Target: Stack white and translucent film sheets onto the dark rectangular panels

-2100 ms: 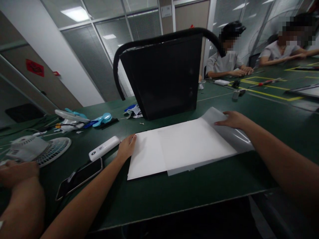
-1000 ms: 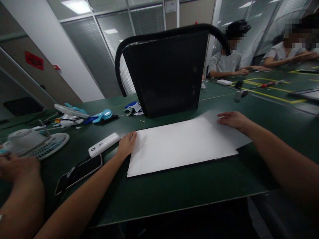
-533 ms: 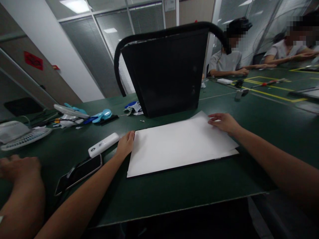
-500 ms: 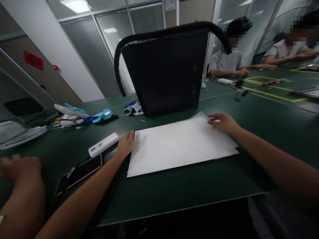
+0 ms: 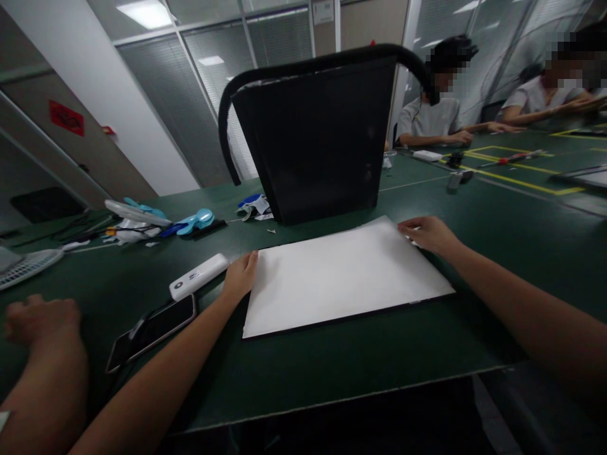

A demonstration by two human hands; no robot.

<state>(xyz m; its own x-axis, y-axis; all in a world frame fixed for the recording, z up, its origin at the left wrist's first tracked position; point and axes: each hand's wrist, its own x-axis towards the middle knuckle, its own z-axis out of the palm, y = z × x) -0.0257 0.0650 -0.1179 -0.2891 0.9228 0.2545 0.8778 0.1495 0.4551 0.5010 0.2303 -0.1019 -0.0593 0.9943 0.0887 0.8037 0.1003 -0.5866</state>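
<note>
A thin white sheet (image 5: 341, 278) lies nearly flat on the green table, over a flat panel whose black edge (image 5: 332, 320) shows along the near side. My left hand (image 5: 241, 275) grips the left edge of sheet and panel, its fingertips curled at the border. At the far right corner, my right hand (image 5: 427, 235) has thumb and fingers close together on the sheet's edge. That corner is slightly raised. The fingertips' undersides are hidden.
A large black screen (image 5: 317, 139) stands behind the sheet. A white power bank (image 5: 199, 276) and a phone (image 5: 152, 332) lie left of my forearm. Another person's hand (image 5: 42, 319) rests at far left. A light-blue fan (image 5: 196, 221) is beyond. The table edge (image 5: 351, 398) runs nearest me.
The sheet's right side has come down and now lines up with the panel beneath. My right hand has shifted slightly right; my left hand stays at the left edge.
</note>
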